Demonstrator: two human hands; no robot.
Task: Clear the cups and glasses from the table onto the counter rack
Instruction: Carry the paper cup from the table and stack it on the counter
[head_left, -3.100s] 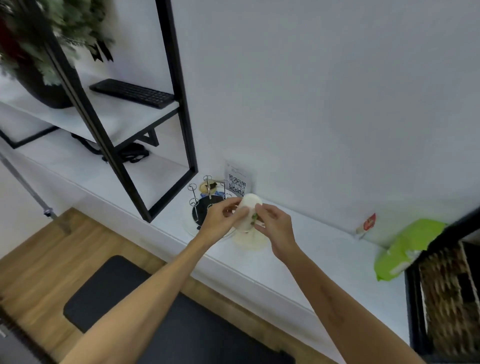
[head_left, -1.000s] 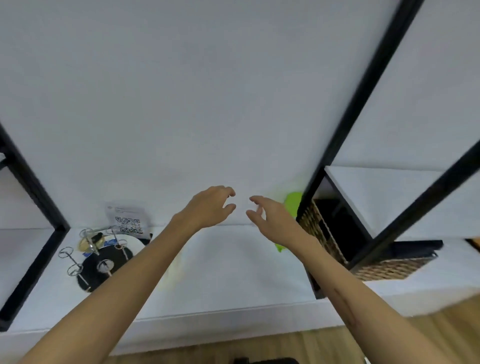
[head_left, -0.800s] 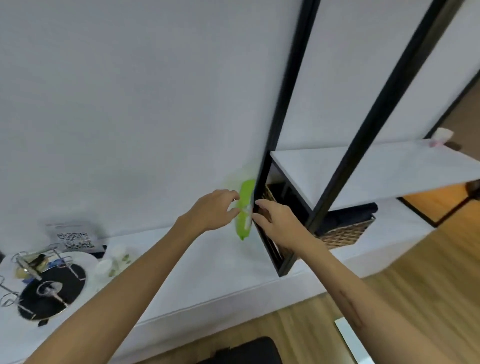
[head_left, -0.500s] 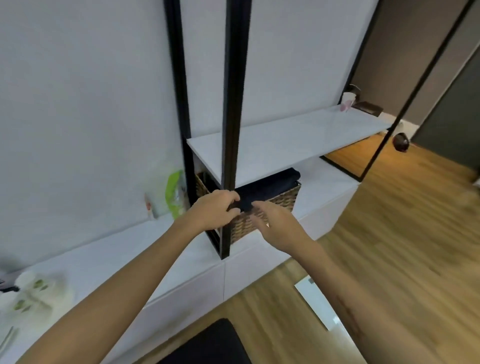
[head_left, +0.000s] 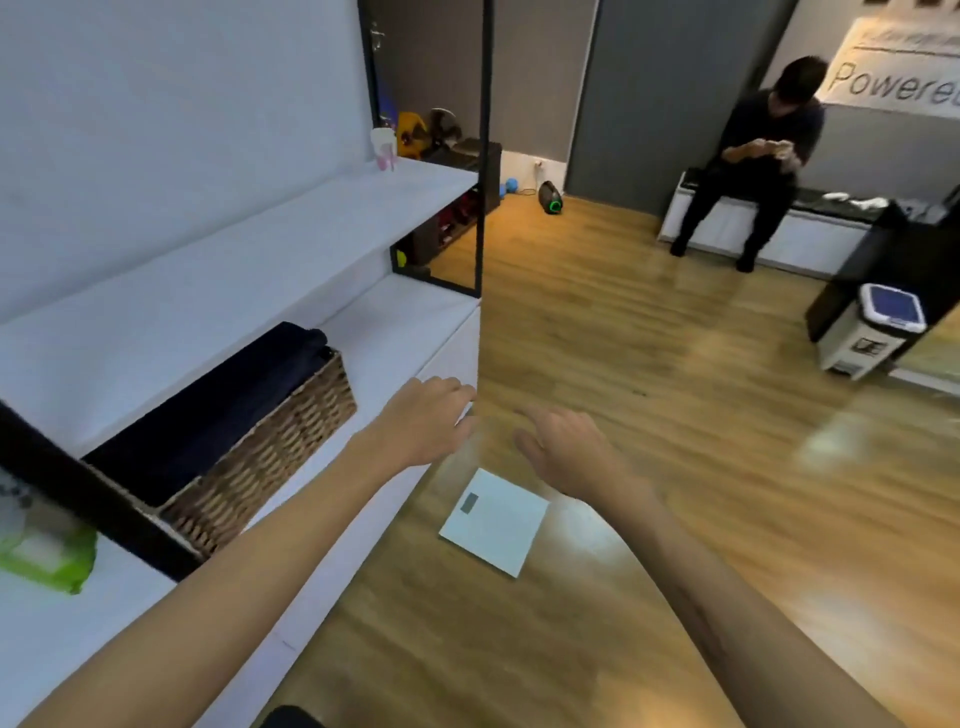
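Note:
My left hand (head_left: 423, 418) and my right hand (head_left: 563, 449) hang side by side in front of me, both holding nothing with the fingers loosely apart. The left hand is over the end of the white counter (head_left: 395, 332); the right hand is over the wooden floor. The cup rack, the cups and the table are out of view. A small white and pink cup (head_left: 384, 148) stands far off on the upper white shelf (head_left: 291, 228).
A wicker basket (head_left: 270, 441) with dark cloth sits under the shelf. A green packet (head_left: 49, 553) lies at the left edge. A white bathroom scale (head_left: 493, 519) lies on the floor below my hands. A person (head_left: 753, 161) sits on a far bench; a bin (head_left: 872, 327) stands right.
Both hands let go of the white cup by the rack. My view has swung right, away from the rack, along the counter toward the open room. The hands stay in front, holding nothing.

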